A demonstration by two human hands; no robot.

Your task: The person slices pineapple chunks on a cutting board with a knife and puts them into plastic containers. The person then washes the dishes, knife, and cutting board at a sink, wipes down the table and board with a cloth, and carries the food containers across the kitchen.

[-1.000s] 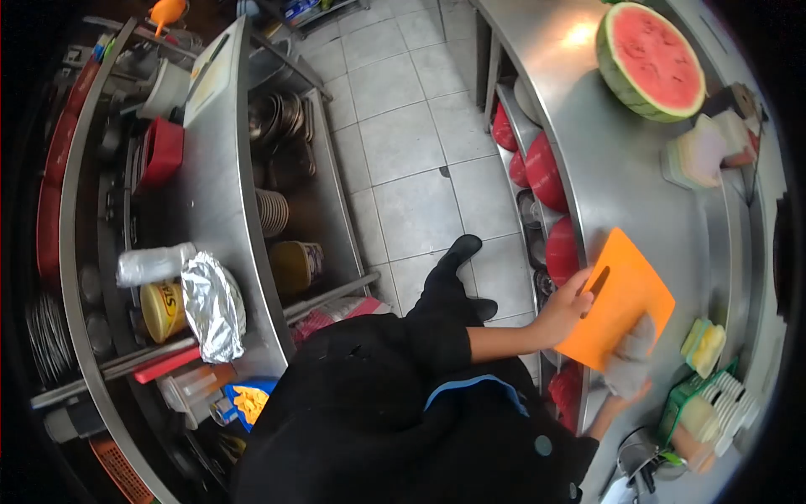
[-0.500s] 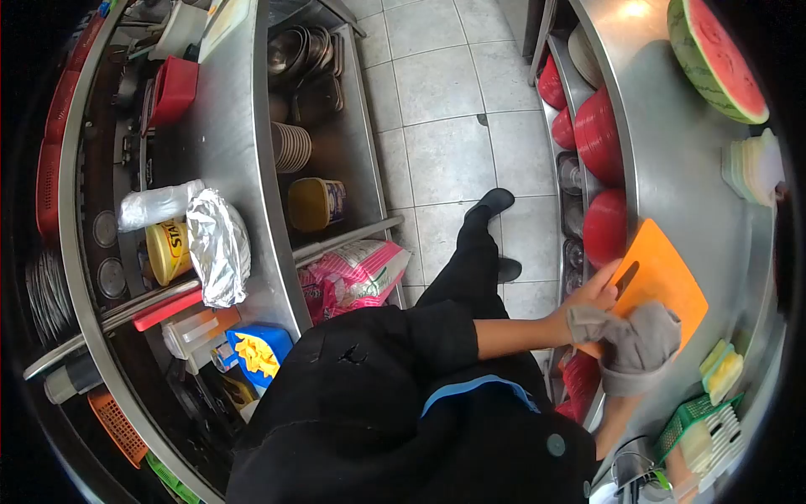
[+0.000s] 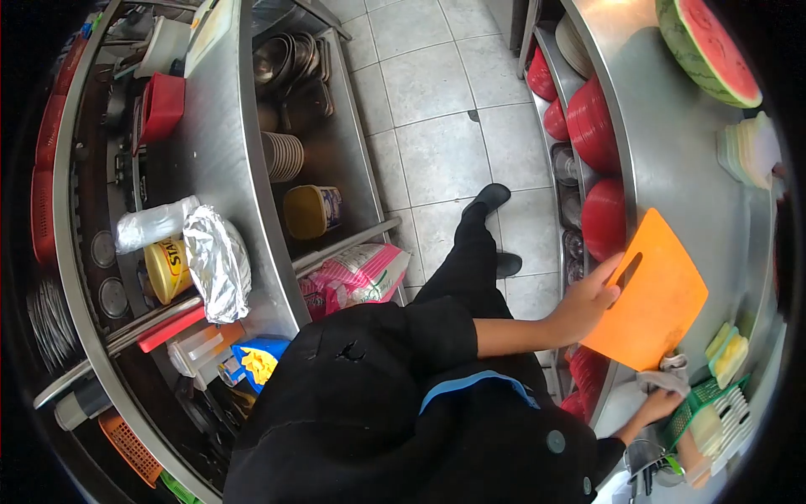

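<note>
My left hand [image 3: 590, 307] is closed on the upper left edge of an orange cutting board [image 3: 659, 294], near its slot handle, with the thumb across the face. The board is tilted over the front edge of the steel counter on the right. At the board's lower corner, my right hand [image 3: 663, 405] grips a bunched grey cloth [image 3: 672, 375]. The cloth meets the board's edge there, and part of the right hand's fingers is hidden by it. Beside the right hand stands a green basket [image 3: 693, 412].
A cut watermelon [image 3: 714, 50] lies on the steel counter [image 3: 651, 143]. Yellow-green sponges [image 3: 726, 357] sit near the basket. Red bowls [image 3: 594, 126] fill the shelf below. Behind me, another steel counter [image 3: 218, 126] holds a foil-covered item [image 3: 217, 265].
The cloth and my right hand have moved from the board's face down to its lower corner, uncovering the face. My left hand keeps its hold. The view has shifted slightly.
</note>
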